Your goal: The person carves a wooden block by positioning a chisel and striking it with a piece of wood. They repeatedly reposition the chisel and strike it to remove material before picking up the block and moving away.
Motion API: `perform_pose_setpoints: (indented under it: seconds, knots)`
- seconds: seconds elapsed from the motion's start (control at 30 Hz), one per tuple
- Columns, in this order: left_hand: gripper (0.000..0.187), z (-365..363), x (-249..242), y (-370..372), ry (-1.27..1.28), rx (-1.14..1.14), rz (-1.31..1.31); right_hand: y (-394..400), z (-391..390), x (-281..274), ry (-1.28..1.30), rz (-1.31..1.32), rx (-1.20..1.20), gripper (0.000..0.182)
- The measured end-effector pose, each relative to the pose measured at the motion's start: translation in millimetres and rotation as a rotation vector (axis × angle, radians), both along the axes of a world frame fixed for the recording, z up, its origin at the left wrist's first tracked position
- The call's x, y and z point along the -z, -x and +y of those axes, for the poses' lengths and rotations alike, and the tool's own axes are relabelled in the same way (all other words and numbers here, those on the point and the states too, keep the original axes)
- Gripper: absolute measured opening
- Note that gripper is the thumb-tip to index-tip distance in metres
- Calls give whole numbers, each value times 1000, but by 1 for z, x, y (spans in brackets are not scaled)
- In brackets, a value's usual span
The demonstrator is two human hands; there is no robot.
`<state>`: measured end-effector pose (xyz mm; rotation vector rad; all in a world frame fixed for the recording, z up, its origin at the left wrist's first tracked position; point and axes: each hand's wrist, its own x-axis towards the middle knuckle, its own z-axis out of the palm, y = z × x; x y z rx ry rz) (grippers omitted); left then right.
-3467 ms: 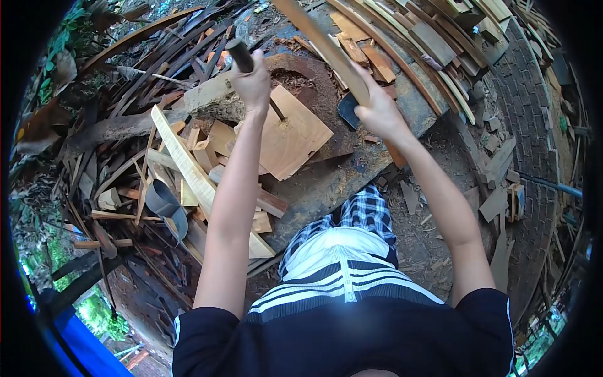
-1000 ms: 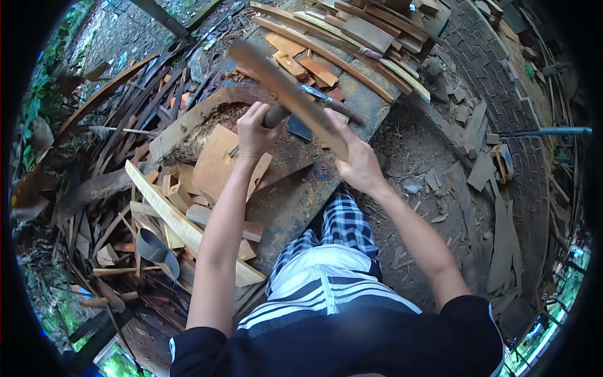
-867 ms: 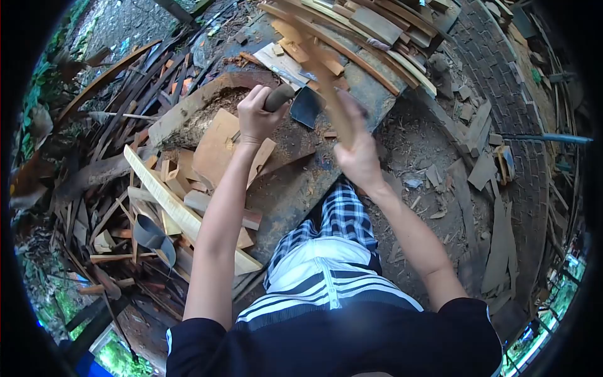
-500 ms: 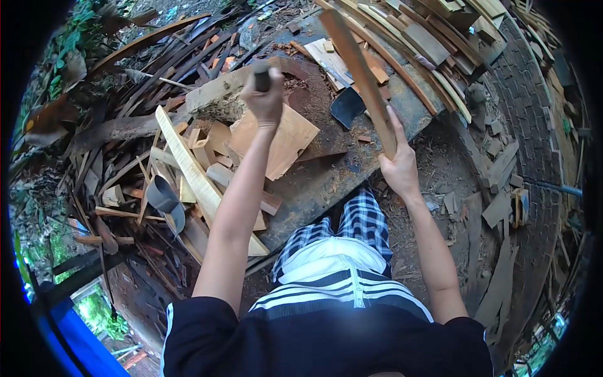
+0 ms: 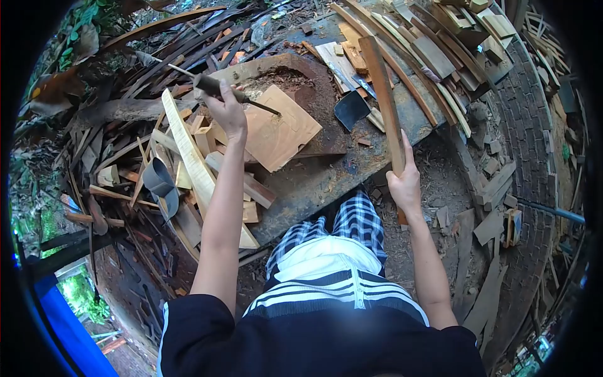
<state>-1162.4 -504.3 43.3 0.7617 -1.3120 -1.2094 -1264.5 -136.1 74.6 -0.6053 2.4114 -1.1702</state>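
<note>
My left hand [image 5: 227,114] is closed around the thick dark handle of a chisel [image 5: 213,87]. Its thin dark shaft slants down to the right, with the tip over or touching a flat light-wood board [image 5: 286,141]; contact cannot be made out. Faint lines mark the board's face, and it lies on a large reddish-brown wooden block [image 5: 323,147]. On the other side, my right hand [image 5: 404,188] grips a long brown wooden strip [image 5: 382,88] near its lower end. The strip points away from me, over the worktable [image 5: 308,198].
A dark grey blade-like plate [image 5: 352,110] lies right of the board. Left stand a long pale plank [image 5: 195,160], offcuts and a grey cap [image 5: 160,185]. Wood strips [image 5: 433,53] are heaped at the back right, beside a brick surface [image 5: 524,100].
My left hand has moved left and turned, so the chisel's shaft now shows pointing at the board. My right hand has come slightly lower, bringing the wooden strip nearer to me.
</note>
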Motion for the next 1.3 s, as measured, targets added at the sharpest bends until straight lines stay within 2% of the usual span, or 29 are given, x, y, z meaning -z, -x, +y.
perform_pose_setpoints:
  seconds: [0.03, 0.1, 0.17, 0.27, 0.33, 0.43, 0.63, 0.7, 0.73, 0.77, 0.83, 0.9, 0.93, 0.97, 1.0, 1.03, 1.07, 1.1, 1.13, 1.17, 1.23, 1.3]
  knots:
    - [35, -1, -3, -3, -1, -1, 5, 0, 1, -1, 9, 21, 5, 93]
    - [33, -7, -8, -11, 297, -68, -463, 0, 2, -1, 17, 45, 10, 93]
    - [36, -8, -9, -8, 293, -95, -433, 0, 3, -1, 14, 26, 15, 93]
    - [31, -17, 2, -5, 157, -57, -280, -3, 3, -4, -40, 41, -8, 94]
    - [21, -17, 2, -3, -221, 34, 144, -4, 3, -5, -42, 41, -22, 94]
    - [15, -7, -4, -4, -291, -70, 193, -7, 3, -4, -43, 54, -41, 94]
    - [18, 26, -3, -23, -210, -145, 196, -14, -11, -7, -28, 19, -65, 93]
    - [22, 30, 3, -38, -271, 243, 423, -17, -16, -6, -26, 10, -66, 93]
    - [20, 34, 3, -48, -311, 338, 325, -18, -18, -3, -22, 68, -101, 93]
    - [20, 39, 4, -57, -309, 341, 327, -20, -20, -1, -18, 126, -135, 92]
    - [10, 48, 2, -71, -123, 534, -220, -23, -28, -4, -32, 105, -140, 92]
    - [9, 59, 2, -76, -21, 498, -287, -27, -41, -7, -68, 198, -257, 92]
    - [11, 65, 10, -75, -68, 417, -255, -32, -50, -13, -36, 333, -275, 89]
    - [13, 69, 17, -75, -116, 333, -222, -37, -58, -24, -35, 337, -281, 89]
    - [18, 77, 16, -73, -120, 245, -223, -42, -67, -40, -50, 408, -357, 85]
    - [18, 76, 35, -75, -119, 237, -220, -47, -75, -53, -66, 479, -435, 82]
    - [19, 75, 71, -78, 104, 117, -379, -52, -82, -62, -66, 479, -442, 82]
    - [20, 73, 91, -79, 328, -3, -537, -58, -89, -70, 75, 667, -523, 78]
    - [16, 78, 61, -60, 396, 3, -355, -61, -94, -77, 220, 857, -598, 74]
    - [16, 106, 23, -51, 176, 52, -253, -63, -99, -85, 245, 952, -665, 71]
    - [20, 116, 15, -50, 125, 102, -221, -64, -108, -80, 41, 999, -707, 71]
    - [20, 119, 15, -51, 157, 80, -249, -63, -109, -83, 37, 1062, -698, 70]
